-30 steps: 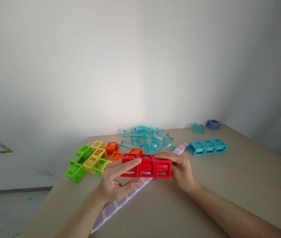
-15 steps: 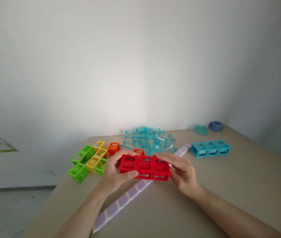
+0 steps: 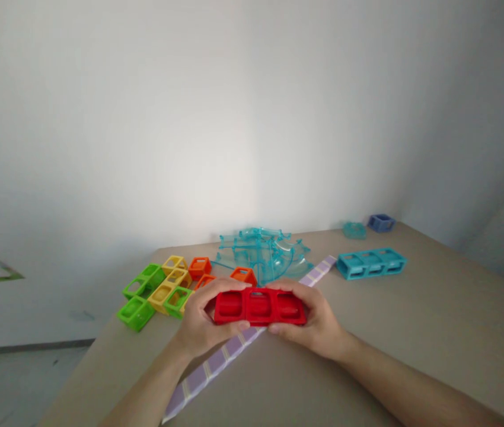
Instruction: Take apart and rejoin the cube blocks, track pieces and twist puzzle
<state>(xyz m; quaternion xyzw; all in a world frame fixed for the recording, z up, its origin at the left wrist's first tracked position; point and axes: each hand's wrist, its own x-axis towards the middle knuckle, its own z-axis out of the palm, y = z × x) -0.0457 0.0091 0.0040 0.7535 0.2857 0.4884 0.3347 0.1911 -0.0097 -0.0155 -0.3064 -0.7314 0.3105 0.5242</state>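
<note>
Seen from the head camera, the right hand (image 3: 318, 317) has brought its thumb up to the near edge of the red block row (image 3: 260, 306) since the previous frame, and the row has tilted so that its three-opening face points more squarely at the camera. Both hands are partly closed around it: the left hand (image 3: 201, 320) grips the left end, and the right hand grips the right end, each with fingers along the far edge and thumb along the near one. The row is held above the table (image 3: 447, 332), in front of a purple strip (image 3: 234, 347) running diagonally beneath. To the left lie green cubes (image 3: 134, 312), yellow cubes (image 3: 163, 295) and orange cubes (image 3: 200, 268), some orange ones partly hidden by the left hand. Behind the hands, near the wall (image 3: 252, 118), sits a pile of translucent teal pieces (image 3: 263, 255). On the right are a teal block row (image 3: 372, 264), a small translucent piece (image 3: 354, 230) and a blue cube (image 3: 382, 223).
</note>
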